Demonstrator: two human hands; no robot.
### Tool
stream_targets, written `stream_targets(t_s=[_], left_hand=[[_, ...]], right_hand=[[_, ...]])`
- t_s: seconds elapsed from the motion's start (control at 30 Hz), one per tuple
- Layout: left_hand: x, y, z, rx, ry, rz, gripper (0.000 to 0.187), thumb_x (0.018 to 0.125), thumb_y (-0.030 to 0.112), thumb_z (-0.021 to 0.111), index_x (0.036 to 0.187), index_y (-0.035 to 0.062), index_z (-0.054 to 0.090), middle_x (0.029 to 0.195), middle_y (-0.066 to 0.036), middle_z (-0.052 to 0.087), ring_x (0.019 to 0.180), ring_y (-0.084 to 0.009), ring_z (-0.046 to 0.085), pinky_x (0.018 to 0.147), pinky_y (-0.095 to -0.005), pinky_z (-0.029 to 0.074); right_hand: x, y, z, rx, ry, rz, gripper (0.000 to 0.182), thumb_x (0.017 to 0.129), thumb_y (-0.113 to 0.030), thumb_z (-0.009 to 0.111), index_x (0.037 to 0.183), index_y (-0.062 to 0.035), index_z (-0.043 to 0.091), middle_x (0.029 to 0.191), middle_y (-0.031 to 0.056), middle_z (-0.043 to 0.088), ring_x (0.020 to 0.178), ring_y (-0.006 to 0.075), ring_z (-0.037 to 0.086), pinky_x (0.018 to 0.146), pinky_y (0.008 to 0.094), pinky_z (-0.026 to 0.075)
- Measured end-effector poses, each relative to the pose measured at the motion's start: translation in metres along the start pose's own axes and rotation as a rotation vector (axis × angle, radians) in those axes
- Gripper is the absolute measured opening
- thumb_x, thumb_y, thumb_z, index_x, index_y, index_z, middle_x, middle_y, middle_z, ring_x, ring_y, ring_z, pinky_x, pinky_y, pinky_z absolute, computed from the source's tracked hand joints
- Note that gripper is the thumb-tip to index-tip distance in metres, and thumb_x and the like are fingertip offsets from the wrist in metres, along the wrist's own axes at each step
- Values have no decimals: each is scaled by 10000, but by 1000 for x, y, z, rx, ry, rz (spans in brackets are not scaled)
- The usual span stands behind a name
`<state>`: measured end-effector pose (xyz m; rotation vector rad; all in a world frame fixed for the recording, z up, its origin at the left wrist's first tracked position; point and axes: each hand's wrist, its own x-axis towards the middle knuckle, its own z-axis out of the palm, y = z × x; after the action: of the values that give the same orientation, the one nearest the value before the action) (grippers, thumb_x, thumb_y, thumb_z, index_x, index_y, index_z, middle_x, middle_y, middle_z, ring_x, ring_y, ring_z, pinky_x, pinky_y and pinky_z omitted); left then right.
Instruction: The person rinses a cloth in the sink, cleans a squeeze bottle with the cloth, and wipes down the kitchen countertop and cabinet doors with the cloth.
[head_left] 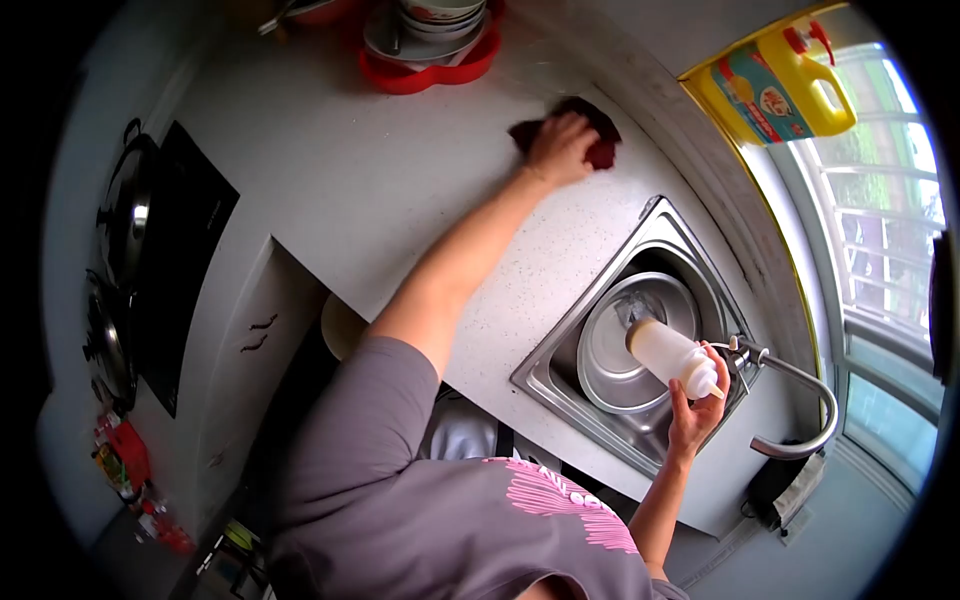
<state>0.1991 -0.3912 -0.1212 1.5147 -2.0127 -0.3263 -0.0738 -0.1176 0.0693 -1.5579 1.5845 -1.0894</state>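
My left hand (563, 150) is stretched far forward over the worktop, its fingers bent onto a dark red cloth (603, 137) that lies bunched beneath and around it. Motion blurs this hand a little. Beside the sink, my right hand (695, 410) grips a translucent squeeze bottle (663, 352) near its white nozzle. The bottle is tilted over a round metal basin (603, 385) inside the steel sink (548, 372), with its brownish base toward the basin's middle. Part of the basin's inside is hidden behind the bottle.
A curved faucet (825, 400) stands at the sink's right. A yellow jug (775, 90) is on the windowsill. Stacked bowls (440, 28) rest in a red tray (428, 78) at the back. Lidded pans (128, 215) sit by the black hob (190, 230) at left.
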Motion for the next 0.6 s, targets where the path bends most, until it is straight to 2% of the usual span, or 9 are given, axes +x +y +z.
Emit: stream_targets(t_s=[0.1, 0.17, 0.3, 0.33, 0.37, 0.43, 0.53, 0.57, 0.6], left_hand=[[-34, -49, -46, 18, 157, -13, 505, 696, 175, 702, 1183, 89, 602, 1325, -156, 508, 1276, -320, 427, 1082, -444, 328], [-73, -78, -81, 51, 185, -50, 533, 666, 212, 741, 1161, 70, 601, 1286, -173, 528, 1232, -349, 453, 1046, -459, 359], [-131, -138, -149, 184, 256, -161, 551, 641, 172, 734, 1161, 52, 597, 1270, -195, 536, 1192, -370, 481, 1031, -472, 370], [-142, -165, -162, 224, 262, -226, 557, 652, 201, 724, 1174, 61, 589, 1292, -198, 519, 1206, -374, 467, 1036, -471, 364], [-155, -193, -172, 259, 259, -290, 564, 663, 230, 713, 1187, 69, 581, 1314, -202, 502, 1219, -379, 453, 1041, -469, 358], [-166, -229, -192, 377, 366, -492, 569, 688, 311, 685, 1204, 99, 571, 1363, -177, 464, 1248, -388, 416, 1037, -528, 336], [-130, -219, -183, 380, 279, -673, 572, 703, 367, 667, 1214, 130, 566, 1397, -148, 435, 1273, -391, 377, 1009, -622, 297], [-132, -219, -160, 395, 338, -568, 539, 698, 347, 682, 1180, 128, 583, 1378, -131, 459, 1281, -378, 371, 974, -675, 272], [-128, -195, -150, 427, 292, -476, 484, 696, 317, 681, 1135, 131, 600, 1319, -123, 504, 1271, -360, 382, 969, -681, 264]], right_hand=[[4, 5, 9, 6, -30, -13, 629, 754, -34, 747, 1305, 8, 446, 1308, 168, 504, 1228, 273, 484, 1049, 394, 379], [4, 10, 16, 29, -51, 19, 627, 750, -39, 753, 1300, 6, 455, 1313, 158, 504, 1220, 262, 489, 1042, 387, 385], [3, 14, 21, -19, -91, 44, 610, 741, -40, 758, 1281, 0, 476, 1292, 130, 521, 1172, 228, 515, 1016, 349, 400], [3, 12, 21, -8, -70, 65, 636, 687, -34, 783, 1259, -22, 504, 1262, 172, 553, 1191, 282, 518, 1038, 408, 375], [2, 13, 18, -8, -72, 56, 628, 703, -33, 774, 1266, -13, 496, 1272, 156, 543, 1181, 262, 518, 1029, 388, 384], [-4, 16, 9, -14, -70, 45, 612, 735, -31, 757, 1279, 3, 480, 1292, 124, 521, 1161, 223, 520, 1010, 349, 403], [-17, 17, -4, -34, -58, 114, 615, 742, -34, 752, 1288, 2, 471, 1294, 128, 516, 1180, 227, 504, 1020, 354, 392], [-17, 18, -6, -46, -66, 132, 615, 744, -35, 751, 1289, 2, 469, 1294, 130, 515, 1186, 229, 500, 1024, 356, 389], [-21, 24, -7, -27, -63, 82, 605, 753, -28, 741, 1291, 0, 466, 1297, 131, 512, 1196, 230, 492, 1033, 359, 383]])
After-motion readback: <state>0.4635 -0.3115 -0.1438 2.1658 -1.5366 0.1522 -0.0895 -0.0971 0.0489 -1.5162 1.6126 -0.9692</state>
